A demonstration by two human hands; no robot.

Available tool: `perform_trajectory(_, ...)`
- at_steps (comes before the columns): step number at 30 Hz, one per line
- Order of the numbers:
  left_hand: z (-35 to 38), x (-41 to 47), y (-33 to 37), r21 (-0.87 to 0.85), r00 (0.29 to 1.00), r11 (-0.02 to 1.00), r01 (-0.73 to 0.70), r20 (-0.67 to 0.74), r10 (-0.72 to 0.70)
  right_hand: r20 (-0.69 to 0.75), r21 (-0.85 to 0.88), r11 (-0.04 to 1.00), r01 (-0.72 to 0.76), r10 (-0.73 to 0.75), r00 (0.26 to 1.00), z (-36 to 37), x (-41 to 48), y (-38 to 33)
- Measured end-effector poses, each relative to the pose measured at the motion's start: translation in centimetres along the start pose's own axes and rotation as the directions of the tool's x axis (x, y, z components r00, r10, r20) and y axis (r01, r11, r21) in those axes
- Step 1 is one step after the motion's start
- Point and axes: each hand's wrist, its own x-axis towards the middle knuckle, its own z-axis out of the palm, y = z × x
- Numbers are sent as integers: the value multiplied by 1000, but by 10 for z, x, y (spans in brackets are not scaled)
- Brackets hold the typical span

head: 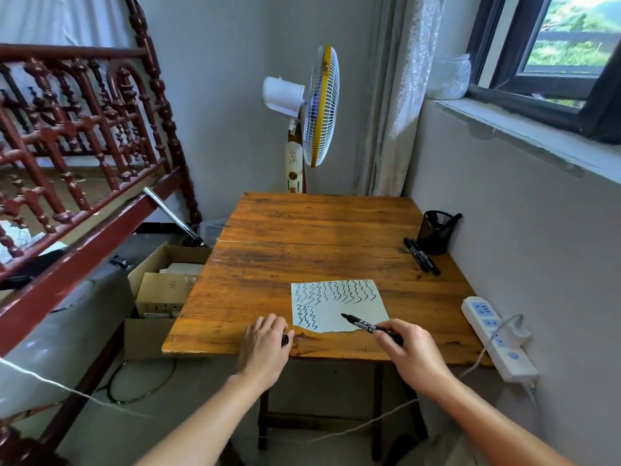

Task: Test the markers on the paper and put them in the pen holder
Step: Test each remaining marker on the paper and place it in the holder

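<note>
A white paper (pixel 349 311) covered with several wavy black lines lies near the front of the wooden table (pixel 302 237). My right hand (pixel 410 354) holds an uncapped black marker (pixel 366 325), its tip just above the paper's lower middle. My left hand (pixel 265 344) rests on the table's front edge left of the paper, closed around a small black marker cap (pixel 285 340). Two capped black markers (pixel 421 255) lie side by side at the back right, beside a black mesh pen holder (pixel 435 232) with one marker sticking out of it.
A white power strip (pixel 494 334) with a plug and cable lies along the table's right edge by the wall. A standing fan (pixel 316 109) is behind the table. Cardboard boxes (pixel 161 284) sit on the floor at left, beside a red wooden bed frame (pixel 84 136).
</note>
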Motion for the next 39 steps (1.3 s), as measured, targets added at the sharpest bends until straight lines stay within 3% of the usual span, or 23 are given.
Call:
perform_trajectory(11, 41, 7, -21, 51, 987, 989, -137, -77, 141, 17, -161, 984, -74, 78, 997, 53, 56, -19)
perform_trajectory(21, 41, 8, -20, 54, 984, 988, -143, -101, 148, 43, -337, 941, -43, 61, 997, 55, 57, -19)
perform_trajectory(39, 44, 8, -21, 59, 988, 991, -123, -91, 128, 77, -414, 909, 48, -17, 997, 41, 29, -17)
